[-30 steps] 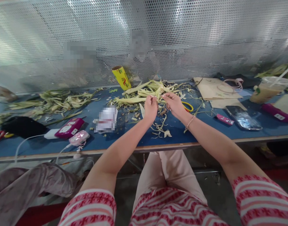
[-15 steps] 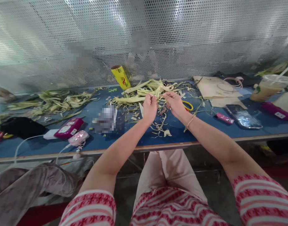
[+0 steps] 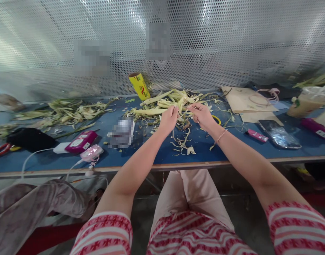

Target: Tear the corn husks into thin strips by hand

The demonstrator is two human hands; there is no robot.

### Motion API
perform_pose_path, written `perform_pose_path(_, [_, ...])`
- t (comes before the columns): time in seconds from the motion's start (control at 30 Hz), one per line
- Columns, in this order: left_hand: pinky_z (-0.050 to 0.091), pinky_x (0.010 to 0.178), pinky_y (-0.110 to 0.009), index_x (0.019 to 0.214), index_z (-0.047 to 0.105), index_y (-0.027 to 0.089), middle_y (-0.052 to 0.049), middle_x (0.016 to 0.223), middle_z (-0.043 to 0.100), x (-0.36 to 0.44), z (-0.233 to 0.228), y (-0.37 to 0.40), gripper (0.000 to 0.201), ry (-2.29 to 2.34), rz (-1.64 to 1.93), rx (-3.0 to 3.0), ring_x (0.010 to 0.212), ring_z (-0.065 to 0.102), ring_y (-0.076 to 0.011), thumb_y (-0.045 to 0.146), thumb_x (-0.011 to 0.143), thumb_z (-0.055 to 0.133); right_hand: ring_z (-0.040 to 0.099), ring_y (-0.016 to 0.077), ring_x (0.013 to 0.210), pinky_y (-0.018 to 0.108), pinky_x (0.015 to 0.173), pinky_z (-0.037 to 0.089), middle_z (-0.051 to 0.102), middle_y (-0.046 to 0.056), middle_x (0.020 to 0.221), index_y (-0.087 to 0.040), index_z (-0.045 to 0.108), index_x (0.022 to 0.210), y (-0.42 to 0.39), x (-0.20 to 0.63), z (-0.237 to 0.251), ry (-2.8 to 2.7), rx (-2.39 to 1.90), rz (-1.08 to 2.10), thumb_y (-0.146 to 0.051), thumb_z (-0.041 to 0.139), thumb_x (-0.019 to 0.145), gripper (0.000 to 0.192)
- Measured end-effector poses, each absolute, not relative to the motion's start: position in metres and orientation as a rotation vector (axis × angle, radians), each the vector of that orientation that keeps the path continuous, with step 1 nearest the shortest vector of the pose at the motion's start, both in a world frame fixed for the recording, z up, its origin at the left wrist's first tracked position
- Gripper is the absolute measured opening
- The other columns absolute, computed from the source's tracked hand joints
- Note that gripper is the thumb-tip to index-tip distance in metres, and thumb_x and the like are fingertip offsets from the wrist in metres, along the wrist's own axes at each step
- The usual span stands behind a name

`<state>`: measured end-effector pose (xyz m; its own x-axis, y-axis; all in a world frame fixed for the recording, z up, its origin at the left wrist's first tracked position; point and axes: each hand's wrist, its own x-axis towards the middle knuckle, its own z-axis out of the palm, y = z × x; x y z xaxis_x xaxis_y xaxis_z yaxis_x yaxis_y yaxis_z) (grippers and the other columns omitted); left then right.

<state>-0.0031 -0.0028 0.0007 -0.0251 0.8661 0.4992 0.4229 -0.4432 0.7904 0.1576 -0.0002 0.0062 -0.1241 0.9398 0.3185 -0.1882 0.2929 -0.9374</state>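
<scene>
My left hand (image 3: 169,119) is closed, thumb and fingers pressed together, in front of a pile of pale green and yellowish husk-like leaves (image 3: 162,111). Close by on its right, my right hand (image 3: 202,116) pinches with thumb and forefinger, a thin band round its wrist. Whatever sits in the two pinches is too small to tell from the pale strips behind. Dry, thin scraps (image 3: 185,143) lie on the blue table below the hands. Partly hidden behind my right hand is a yellow ring-shaped handle (image 3: 216,119).
A yellow tube (image 3: 139,86) leans at the perforated metal screen (image 3: 204,46). Leftward lie another leaf heap (image 3: 72,111), a purple device (image 3: 81,142) with a cable and red-handled scissors (image 3: 1,150). Rightward are brown paper (image 3: 244,101), a phone (image 3: 280,134) and a drink cup (image 3: 307,102).
The view has shifted slightly, moving the table items a little rightward in the picture. Both hands stay close together over the leaf pile, still pinched.
</scene>
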Motion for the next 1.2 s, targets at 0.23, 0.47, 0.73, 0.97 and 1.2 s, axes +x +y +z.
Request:
perform_pose_path(0.23, [0.027, 0.105, -0.070, 0.131, 0.051, 0.021, -0.020, 0.153, 0.029, -0.058, 0.040, -0.012, 0.051, 2.379, 1.099, 1.840, 0.146, 0.010, -0.0435, 0.045, 0.085, 0.049, 0.026, 0.0037, 0.030, 0.020, 0.032, 0.015, 0.034, -0.012, 0.036, -0.020, 0.054, 0.072, 0.005, 0.161, 0.005, -1.304, -0.812, 1.171, -0.046, 0.079, 0.064, 0.037])
perform_pose_path(0.47, [0.017, 0.102, -0.080, 0.145, 0.040, 0.021, -0.014, 0.162, 0.010, -0.098, 0.031, 0.011, 0.068, 2.499, 0.670, 1.460, 0.147, 0.000, -0.0453, 0.053, 0.085, 0.038, 0.026, 0.0035, 0.028, 0.019, 0.031, 0.015, 0.037, -0.012, 0.035, -0.019, 0.055, 0.072, 0.004, 0.160, 0.005, -1.299, -0.820, 1.145, -0.048, 0.079, 0.061, 0.039])
perform_pose_path(0.73, [0.025, 0.106, -0.069, 0.129, 0.053, 0.013, -0.026, 0.149, 0.035, -0.081, 0.023, 0.013, 0.054, 2.414, 1.071, 1.720, 0.143, 0.021, -0.0434, 0.045, 0.086, 0.046, 0.025, 0.0037, 0.028, 0.019, 0.031, 0.016, 0.036, -0.012, 0.033, -0.020, 0.056, 0.071, 0.006, 0.160, 0.004, -1.297, -0.834, 1.127, -0.051, 0.079, 0.059, 0.041])
perform_pose_path(0.97, [0.050, 0.067, -0.030, 0.081, 0.059, 0.017, -0.010, 0.087, 0.063, -0.016, -0.003, 0.020, 0.054, 1.207, 1.465, 1.597, 0.076, 0.060, -0.0166, 0.064, 0.089, 0.034, 0.027, 0.0043, 0.031, 0.020, 0.032, 0.017, 0.036, -0.011, 0.037, -0.021, 0.055, 0.074, 0.007, 0.160, 0.000, -1.327, -0.838, 1.044, -0.056, 0.076, 0.062, 0.043])
perform_pose_path(1.2, [0.042, 0.056, -0.023, 0.073, 0.054, 0.015, 0.001, 0.062, 0.057, 0.009, -0.008, 0.006, 0.033, 1.013, 1.240, 1.422, 0.053, 0.051, -0.0087, 0.046, 0.086, 0.057, 0.033, 0.0058, 0.035, 0.021, 0.036, 0.022, 0.040, -0.008, 0.042, -0.020, 0.056, 0.075, 0.001, 0.158, 0.001, -1.434, -0.908, 0.948, -0.056, 0.071, 0.070, 0.039])
